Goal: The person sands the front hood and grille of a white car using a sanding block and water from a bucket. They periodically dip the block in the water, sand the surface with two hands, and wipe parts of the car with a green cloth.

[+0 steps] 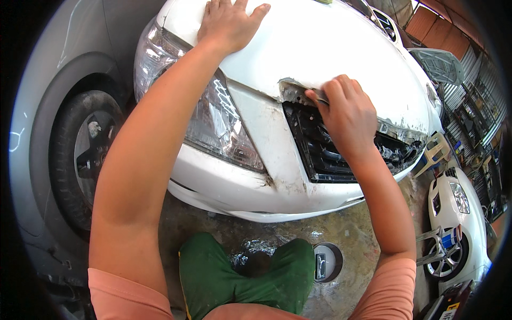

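A white car's front end fills the middle of the head view. My left hand (230, 24) rests on its white hood (298, 48), fingers spread, holding nothing. My right hand (349, 114) is closed on a thin dark piece (321, 96), whose kind I cannot make out. It is at the hood's front edge, above the black grille opening (320, 146). Scraped, rough patches run along that edge on both sides of the hand. Between my arms shows the clear headlight (221, 128), partly hidden by my left forearm.
A grey car with a black wheel (88, 154) stands close on the left. On the wet floor a round container (333, 261) sits beside my right knee. At the right are a beige plastic chair (434, 152), a metal stand (429, 246) and another white car (458, 224).
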`<state>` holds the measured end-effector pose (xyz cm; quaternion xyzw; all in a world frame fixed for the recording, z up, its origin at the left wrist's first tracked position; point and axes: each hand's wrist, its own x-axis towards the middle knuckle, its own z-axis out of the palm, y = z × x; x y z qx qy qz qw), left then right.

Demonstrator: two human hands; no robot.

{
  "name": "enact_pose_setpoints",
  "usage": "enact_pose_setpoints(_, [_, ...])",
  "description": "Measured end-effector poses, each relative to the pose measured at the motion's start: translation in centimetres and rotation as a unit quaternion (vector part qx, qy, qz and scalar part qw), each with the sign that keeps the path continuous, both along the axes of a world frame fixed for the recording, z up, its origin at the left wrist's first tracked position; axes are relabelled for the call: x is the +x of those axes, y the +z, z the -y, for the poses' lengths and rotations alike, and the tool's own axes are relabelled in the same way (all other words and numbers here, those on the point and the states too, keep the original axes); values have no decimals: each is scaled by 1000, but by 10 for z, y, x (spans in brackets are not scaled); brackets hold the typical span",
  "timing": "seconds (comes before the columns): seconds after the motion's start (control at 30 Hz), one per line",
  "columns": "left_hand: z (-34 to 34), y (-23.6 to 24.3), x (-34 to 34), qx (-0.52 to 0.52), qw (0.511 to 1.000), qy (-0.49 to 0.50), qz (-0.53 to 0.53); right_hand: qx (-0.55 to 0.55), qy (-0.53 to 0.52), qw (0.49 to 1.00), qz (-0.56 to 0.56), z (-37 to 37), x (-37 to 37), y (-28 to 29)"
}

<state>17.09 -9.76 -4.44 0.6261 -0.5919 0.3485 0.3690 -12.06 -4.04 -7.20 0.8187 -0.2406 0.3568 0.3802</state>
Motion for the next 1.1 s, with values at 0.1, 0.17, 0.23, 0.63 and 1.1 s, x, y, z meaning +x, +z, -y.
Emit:
enact_pose_setpoints(0.1, [2,0,-5,0,999,2,-38,-20,25,998,-49,-2,32,13])
enact_pose_setpoints(0.17, [5,0,-6,-10,995,6,-98,-5,11,999,-45,-8,31,16])
enact_pose_setpoints(0.23, [3,1,-7,-2,996,2,-85,23,3,999,-41,-10,22,14])
enact_pose_setpoints(0.63, [-3,3,-10,-16,997,-26,-76,-72,0,996,-61,-29,13,-26])
enact_pose_setpoints(1.1, [26,-8,6,-45,997,1,-65,8,2,998,-68,-36,36,-21])
